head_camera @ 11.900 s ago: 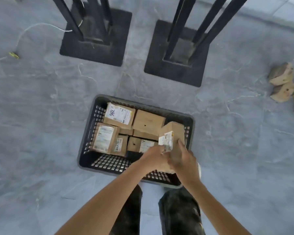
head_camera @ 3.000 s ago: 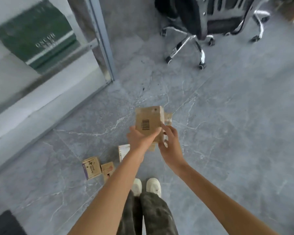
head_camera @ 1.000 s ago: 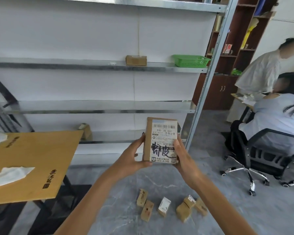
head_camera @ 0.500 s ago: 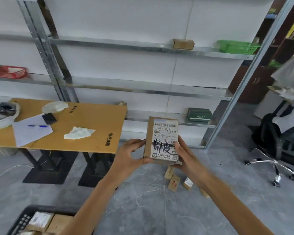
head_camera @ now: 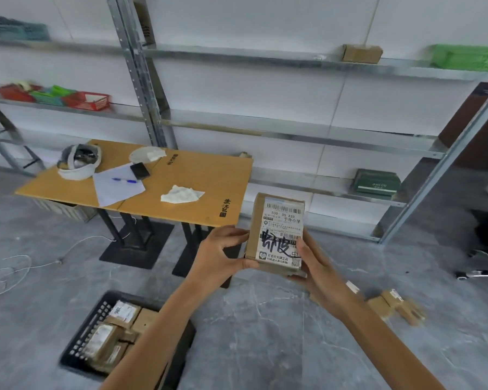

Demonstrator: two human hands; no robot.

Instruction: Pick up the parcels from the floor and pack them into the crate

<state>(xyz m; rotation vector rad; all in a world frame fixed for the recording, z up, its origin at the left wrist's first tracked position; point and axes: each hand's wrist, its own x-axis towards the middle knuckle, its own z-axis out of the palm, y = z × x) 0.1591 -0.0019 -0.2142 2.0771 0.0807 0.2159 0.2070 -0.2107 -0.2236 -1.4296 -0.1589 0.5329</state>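
Both hands are holding 1 brown cardboard parcel with a white printed shipping label (head_camera: 278,235) upright in the air, label toward the camera. The left hand (head_camera: 220,256) is gripping its left edge, fingers curled onto the side and thumb under the lower corner; the right hand (head_camera: 312,263) is cupping the right edge and bottom, fingers wrapped behind where they are hidden.

The black slotted plastic crate (head_camera: 93,327) is sitting on the grey marbled floor (head_camera: 265,333) at lower left, well apart from the held parcel and partly covered by the left forearm. It is already holding several labelled cardboard boxes (head_camera: 116,327). A few more small cardboard parcels (head_camera: 395,305) are lying on the floor at lower right, blurred.

The step in hand is carrying this parcel to the crate. Doing it well probably means keeping both hands clamped while swinging left and down, finding the free gap among the packed boxes, turning the parcel flat to match, and letting go only once it is resting inside.
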